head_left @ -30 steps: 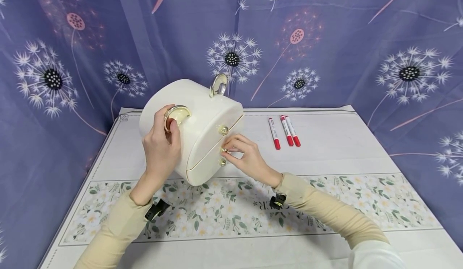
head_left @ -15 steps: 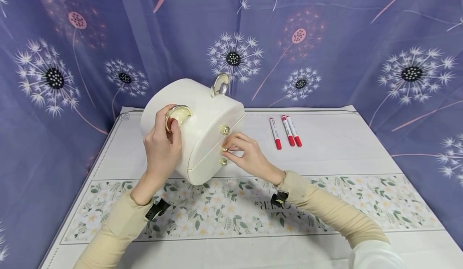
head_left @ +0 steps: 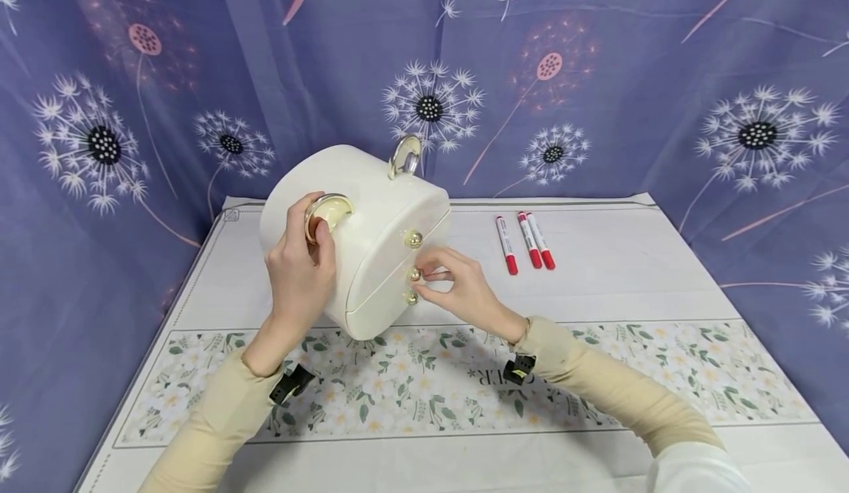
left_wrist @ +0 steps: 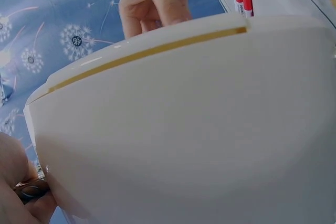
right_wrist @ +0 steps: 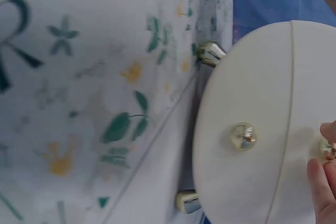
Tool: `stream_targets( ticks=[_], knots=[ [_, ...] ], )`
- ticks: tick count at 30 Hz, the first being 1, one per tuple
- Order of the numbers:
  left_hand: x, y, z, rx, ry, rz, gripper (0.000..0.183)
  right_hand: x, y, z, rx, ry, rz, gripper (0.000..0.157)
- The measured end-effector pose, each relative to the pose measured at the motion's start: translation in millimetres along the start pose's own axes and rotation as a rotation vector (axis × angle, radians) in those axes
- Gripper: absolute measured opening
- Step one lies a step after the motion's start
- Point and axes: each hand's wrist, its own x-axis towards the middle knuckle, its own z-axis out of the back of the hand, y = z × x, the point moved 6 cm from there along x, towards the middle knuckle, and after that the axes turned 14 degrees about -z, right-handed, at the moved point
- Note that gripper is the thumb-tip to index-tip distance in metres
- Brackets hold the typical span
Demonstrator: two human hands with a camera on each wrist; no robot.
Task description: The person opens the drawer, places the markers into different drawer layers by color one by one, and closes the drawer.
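A white rounded box (head_left: 371, 205) with a gold-trimmed seam stands tilted on the table. My left hand (head_left: 298, 268) grips the gold ring handle (head_left: 328, 217) on its side; in the left wrist view, part of that hand (left_wrist: 16, 182) shows at the lower left. Three round gold knobs line the flat oval face in the head view. At the middle knob (head_left: 414, 273) my right hand (head_left: 460, 287) has its thumb and fingertips parted on either side. The right wrist view shows this knob (right_wrist: 328, 149) between the fingertips, with another knob (right_wrist: 244, 136) beside the seam.
Three white markers (head_left: 527, 242) with red caps lie to the right of the box. A second gold handle (head_left: 404, 155) stands up from the box's far side. Beneath lies a white cloth with a floral band (head_left: 597, 375); a purple dandelion curtain (head_left: 623, 51) hangs behind.
The thumb and fingertips of my right hand have spread and shifted slightly right, so the middle knob now shows between them. My left hand keeps its grip, and the box stays nearly still.
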Motion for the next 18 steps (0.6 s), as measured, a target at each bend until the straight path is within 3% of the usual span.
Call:
stream_targets(
  ticks=[7,18],
  knots=[
    [-0.3,0.7,0.2,0.001,0.001,0.003,0.032,-6,-31,-9.0,-0.099,0.040,-0.083,0.017],
    [-0.1,1.2,-0.6,-0.008,-0.004,0.004,0.033,-7,-41,-24.8,-0.094,0.072,-0.200,0.013]
  ],
)
